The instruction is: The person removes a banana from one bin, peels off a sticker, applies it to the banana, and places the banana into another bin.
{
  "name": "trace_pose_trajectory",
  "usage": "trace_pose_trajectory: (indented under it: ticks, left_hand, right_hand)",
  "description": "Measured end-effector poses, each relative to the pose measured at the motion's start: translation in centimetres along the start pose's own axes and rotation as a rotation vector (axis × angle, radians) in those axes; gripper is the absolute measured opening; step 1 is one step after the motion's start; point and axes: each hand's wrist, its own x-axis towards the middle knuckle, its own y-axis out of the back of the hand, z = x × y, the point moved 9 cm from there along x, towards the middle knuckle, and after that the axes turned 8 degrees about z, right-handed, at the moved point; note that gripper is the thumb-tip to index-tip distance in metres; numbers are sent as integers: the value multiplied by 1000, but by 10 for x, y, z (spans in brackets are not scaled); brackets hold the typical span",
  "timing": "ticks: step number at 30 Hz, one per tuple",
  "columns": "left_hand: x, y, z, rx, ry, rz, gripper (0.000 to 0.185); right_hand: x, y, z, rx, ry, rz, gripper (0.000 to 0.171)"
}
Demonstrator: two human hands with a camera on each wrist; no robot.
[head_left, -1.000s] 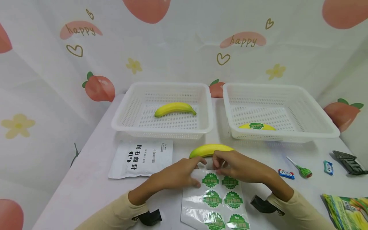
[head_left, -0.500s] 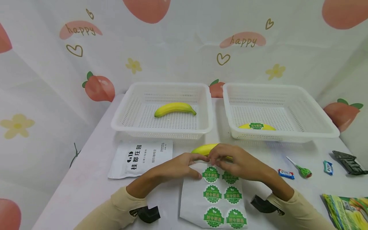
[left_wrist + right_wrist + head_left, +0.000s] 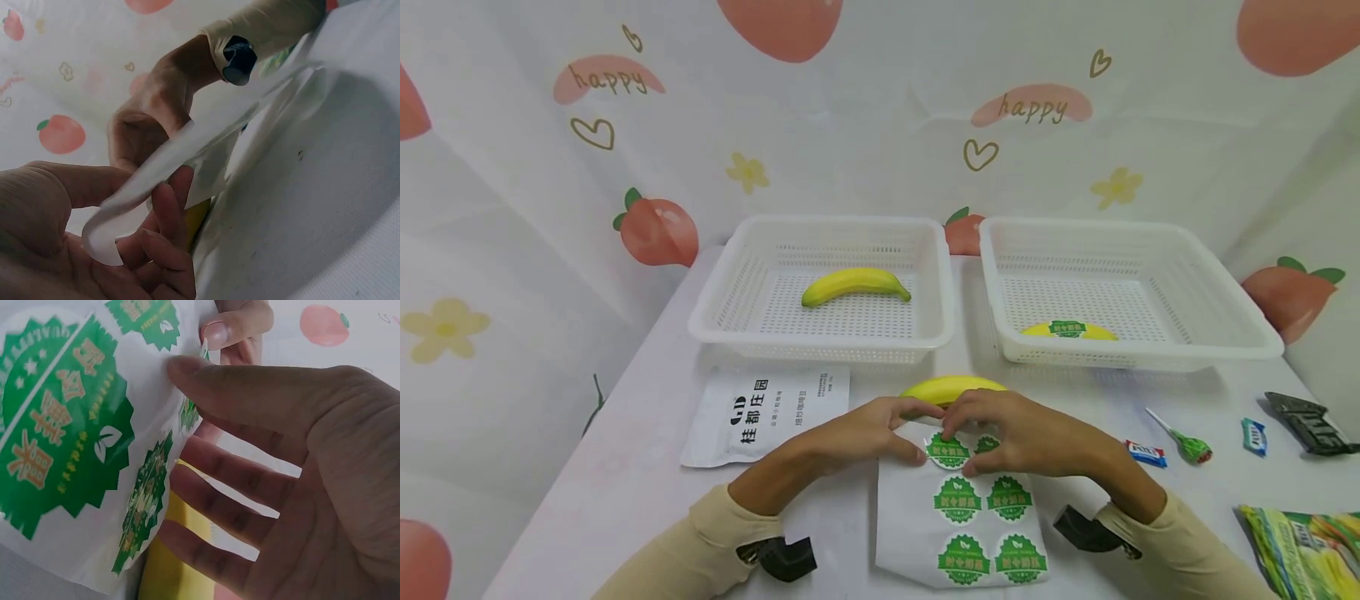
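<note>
A white table (image 3: 640, 467) carries 2 white mesh baskets at its far side. The left basket (image 3: 715, 312) holds 1 bare banana (image 3: 855, 284); the right basket (image 3: 1225, 333) holds a banana with a green label (image 3: 1067, 330) at its near wall. Near the left basket lies a flat white pouch (image 3: 767, 414) with black print.

At the near middle lies the sticker sheet (image 3: 962, 508), white with round green stickers in 2 columns. Its far edge is lifted off the table. Just beyond that edge, between the sheet and the baskets, lies a third banana (image 3: 953, 389), partly hidden by the hands.

The left hand (image 3: 868, 429) grasps the sheet's far left corner, thumb on top and fingers curled under it, as the left wrist view shows (image 3: 125, 231). The right hand (image 3: 1022, 433) meets it at the far edge, thumb and forefinger pinching at a green sticker (image 3: 948, 450) on the sheet; the right wrist view shows the thumb tip (image 3: 187, 369) against the curled paper (image 3: 69, 437).

To the right lie a green lollipop (image 3: 1187, 442), 2 small wrapped candies (image 3: 1147, 453), a dark packet (image 3: 1310, 422) and a green snack bag (image 3: 1307, 554).
</note>
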Motion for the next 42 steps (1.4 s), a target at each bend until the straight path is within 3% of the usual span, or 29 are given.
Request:
trace_pose_trajectory:
  ticks: [5, 11, 17, 20, 24, 27, 32, 38, 42]
  left_hand:
    - [1, 0, -1, 41, -16, -17, 60]
    - [2, -1, -3, 260, -59, -31, 54]
    - [-2, -9, 4, 441, -134, -25, 40]
    - [-5, -11, 10, 437, -161, -4, 30]
    - [-6, -9, 17, 368, -183, 57, 39]
    - [-7, -3, 21, 323, -198, 125, 42]
    - [-7, 5, 27, 317, -231, 223, 28]
    - [-7, 7, 33, 378, -293, 288, 20]
    - [-8, 7, 38, 440, -344, 332, 16]
  right_hand:
    - [0, 1, -2, -17, 55, -13, 7]
    - [0, 7, -1, -2, 60, -1, 9]
    - [-4, 21, -4, -12, 83, 95, 8]
    - [-6, 31, -10, -30, 142, 170, 12]
    - [-9, 38, -19, -63, 225, 243, 21]
    - [-8, 36, -23, -65, 239, 239, 21]
    - [-6, 33, -20, -36, 193, 204, 13]
    - [-3, 43, -6, -58, 71, 288, 14]
    - [-1, 45, -3, -74, 68, 303, 9]
